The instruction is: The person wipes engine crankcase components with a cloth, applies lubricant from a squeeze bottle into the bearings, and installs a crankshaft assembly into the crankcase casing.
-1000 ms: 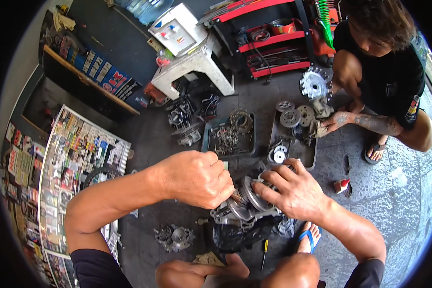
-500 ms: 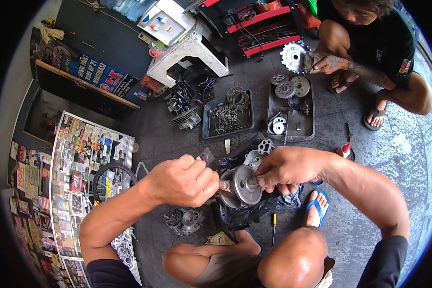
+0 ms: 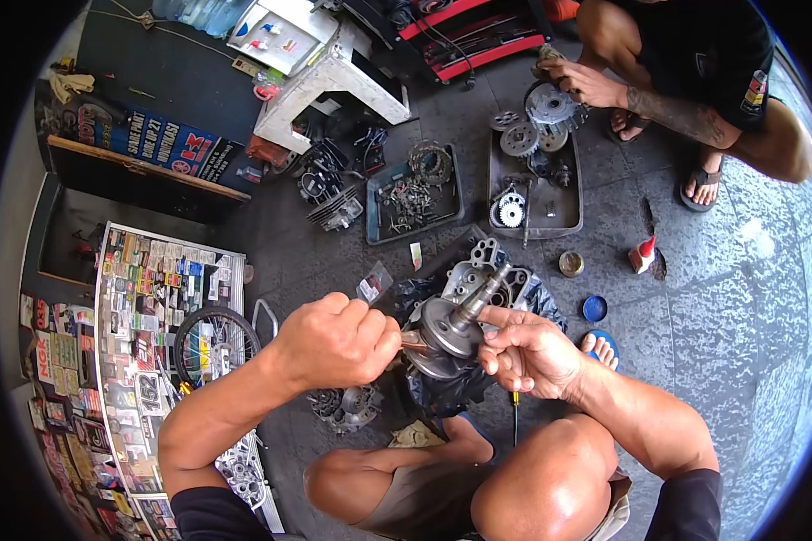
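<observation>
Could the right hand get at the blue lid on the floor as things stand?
Probably not at once: the right hand is gripping the crankshaft with the left hand. The blue lid lies uncovered just beyond it.

Blue banner upper left; sticker board below.

The round grey metal crankshaft sits between left hand and right hand. Beyond it lie two flat metal trays: the parts-filled one left, the gear-filled one right.
</observation>
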Action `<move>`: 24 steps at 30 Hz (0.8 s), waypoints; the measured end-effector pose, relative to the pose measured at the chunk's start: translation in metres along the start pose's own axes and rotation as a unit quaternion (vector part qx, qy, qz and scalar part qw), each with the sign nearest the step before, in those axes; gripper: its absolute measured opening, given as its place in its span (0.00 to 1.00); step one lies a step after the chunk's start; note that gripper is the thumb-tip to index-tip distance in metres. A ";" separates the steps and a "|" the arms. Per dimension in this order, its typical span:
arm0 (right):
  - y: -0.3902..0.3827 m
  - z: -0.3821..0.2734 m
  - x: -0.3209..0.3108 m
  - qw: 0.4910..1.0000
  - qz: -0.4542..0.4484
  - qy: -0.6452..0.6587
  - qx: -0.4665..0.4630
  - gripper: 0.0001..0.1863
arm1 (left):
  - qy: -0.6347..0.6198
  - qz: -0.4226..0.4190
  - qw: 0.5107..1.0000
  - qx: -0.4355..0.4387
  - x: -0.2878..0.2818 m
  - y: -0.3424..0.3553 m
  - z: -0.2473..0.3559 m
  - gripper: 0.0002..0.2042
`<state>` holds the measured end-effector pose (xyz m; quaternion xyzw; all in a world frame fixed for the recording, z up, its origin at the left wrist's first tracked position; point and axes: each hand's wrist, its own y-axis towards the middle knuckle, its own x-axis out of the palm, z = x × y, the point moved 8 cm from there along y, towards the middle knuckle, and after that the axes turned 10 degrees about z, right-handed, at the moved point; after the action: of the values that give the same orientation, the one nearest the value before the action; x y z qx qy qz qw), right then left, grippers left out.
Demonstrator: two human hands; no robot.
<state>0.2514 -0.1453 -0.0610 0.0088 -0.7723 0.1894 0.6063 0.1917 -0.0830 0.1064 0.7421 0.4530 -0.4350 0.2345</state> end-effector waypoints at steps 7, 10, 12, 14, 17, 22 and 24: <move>-0.004 0.006 -0.010 0.996 0.047 -0.075 0.002 0.34 | -0.070 -0.070 0.994 -0.053 0.025 0.007 0.014 0.07; -0.016 -0.005 0.006 0.949 -0.008 -0.314 -0.030 0.30 | -0.093 -0.082 0.991 -0.048 0.033 0.002 0.018 0.08; -0.012 -0.011 0.000 0.911 0.026 -0.400 -0.092 0.29 | -0.097 -0.075 0.992 -0.042 0.035 -0.002 0.019 0.07; -0.003 -0.022 0.004 0.623 -0.007 -0.744 -0.239 0.36 | -0.126 -0.069 0.988 -0.062 0.035 -0.007 0.016 0.10; -0.003 -0.026 -0.002 0.534 0.012 -0.813 -0.231 0.38 | -0.173 -0.059 0.977 -0.108 0.035 -0.015 0.008 0.14; -0.009 -0.029 -0.030 0.603 0.071 -0.713 -0.350 0.35 | -0.201 -0.043 0.966 -0.155 0.030 -0.025 0.000 0.16; 0.007 -0.021 -0.042 0.804 0.108 -0.554 -0.187 0.30 | -0.198 -0.032 0.967 -0.160 0.029 -0.027 0.000 0.16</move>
<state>0.2803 -0.1420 -0.0984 -0.0848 -0.9932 0.0680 0.0412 0.1743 -0.0562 0.0823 0.5793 0.4847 -0.5019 0.4214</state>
